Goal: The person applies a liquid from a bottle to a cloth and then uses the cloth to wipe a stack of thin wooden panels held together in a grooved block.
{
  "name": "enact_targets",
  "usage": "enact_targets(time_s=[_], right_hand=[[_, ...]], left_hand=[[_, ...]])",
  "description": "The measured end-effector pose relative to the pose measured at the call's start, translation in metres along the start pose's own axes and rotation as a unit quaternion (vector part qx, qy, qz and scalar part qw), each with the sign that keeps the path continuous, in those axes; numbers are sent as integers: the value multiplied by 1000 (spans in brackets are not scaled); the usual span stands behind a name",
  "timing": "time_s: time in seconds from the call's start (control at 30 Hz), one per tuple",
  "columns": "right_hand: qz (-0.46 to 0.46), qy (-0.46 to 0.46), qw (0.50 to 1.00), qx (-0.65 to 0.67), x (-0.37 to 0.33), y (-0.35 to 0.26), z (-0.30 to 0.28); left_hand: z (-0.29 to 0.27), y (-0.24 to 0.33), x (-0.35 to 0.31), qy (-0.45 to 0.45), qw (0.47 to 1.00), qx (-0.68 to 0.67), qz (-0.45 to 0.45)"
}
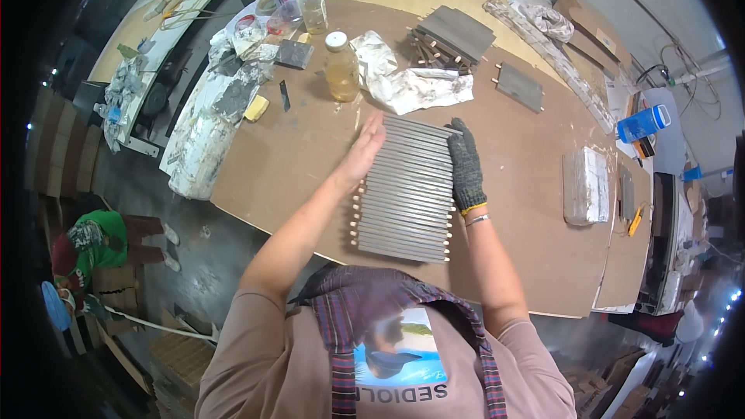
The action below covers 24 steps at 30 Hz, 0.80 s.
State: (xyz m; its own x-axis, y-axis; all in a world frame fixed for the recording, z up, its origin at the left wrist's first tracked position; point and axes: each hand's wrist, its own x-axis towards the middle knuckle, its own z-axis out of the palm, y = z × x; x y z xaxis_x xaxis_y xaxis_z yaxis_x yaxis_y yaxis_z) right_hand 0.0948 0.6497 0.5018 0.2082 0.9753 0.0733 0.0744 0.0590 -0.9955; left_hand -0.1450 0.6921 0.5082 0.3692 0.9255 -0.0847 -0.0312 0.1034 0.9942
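A long row of thin grey panels (407,194) stands packed face to face on the table in front of me. Short pale wooden dowels poke out along both its sides. Against the far left side lies my left hand (366,149), bare, its fingers stretched flat along the panel ends. My right hand (467,163), in a dark grey knitted glove with a yellow cuff, rests along the right side with its fingers extended. Between them the two hands flank the far part of the row. My palms' contact surfaces are hidden.
Beyond the row lie crumpled white cloth (427,89), a jar of yellowish liquid (341,70) and a stack of grey panels (454,31). One loose panel (520,88) lies right of it. A wrapped white block (586,186) sits at right. A person in green (101,239) is at left.
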Motion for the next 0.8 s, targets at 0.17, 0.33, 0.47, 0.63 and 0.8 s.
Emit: enact_targets(time_s=[0.17, 0.33, 0.47, 0.63, 0.8], right_hand=[[15, 12, 1000, -13, -3, -11, 0], [60, 18, 996, 64, -5, -21, 2], [66, 33, 988, 138, -6, -25, -2], [82, 18, 993, 89, -4, -29, -8], [76, 37, 995, 51, -6, -35, -8]], left_hand=[[-9, 6, -12, 53, 991, -123, -3], [-107, -9, -21, 207, 974, 82, -40], [-175, -7, -16, 267, 958, 107, -2], [-136, -1, 0, 146, 984, 102, 7], [-85, 19, 36, 142, 984, 86, 67]])
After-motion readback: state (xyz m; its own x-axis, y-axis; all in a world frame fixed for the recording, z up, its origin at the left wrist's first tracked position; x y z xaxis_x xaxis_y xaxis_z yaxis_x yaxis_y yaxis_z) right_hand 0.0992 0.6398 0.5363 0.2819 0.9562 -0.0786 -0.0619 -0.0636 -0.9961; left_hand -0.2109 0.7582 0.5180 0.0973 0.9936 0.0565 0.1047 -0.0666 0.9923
